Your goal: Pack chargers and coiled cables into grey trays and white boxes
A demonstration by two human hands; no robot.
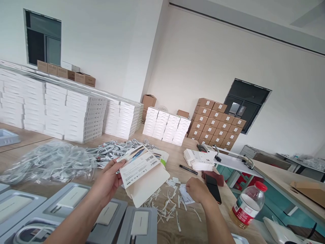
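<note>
My left hand (pixel 108 181) is closed on the left edge of a white printed cardboard box (pixel 141 167), held tilted above the table with a flap open toward me. A barcode, a QR code and small print show on it. My right hand (pixel 196 190) is curled, its fingertips turned down out of sight, over a white sheet or bag (pixel 186 195). Whatever those fingers may hold is hidden. Thin white paper strips (pixel 169 205) lie scattered between my hands. Grey trays (pixel 149 217) with white chargers (pixel 140 223) stand in front of me.
Bagged white cables (pixel 56 162) and a loose cable heap (pixel 114 149) lie left. White boxes (pixel 86 118) are stacked behind. To the right are flat cartons (pixel 199 159), a black marker (pixel 188 169), a phone (pixel 213 188) and a red-capped bottle (pixel 248 205) near the edge.
</note>
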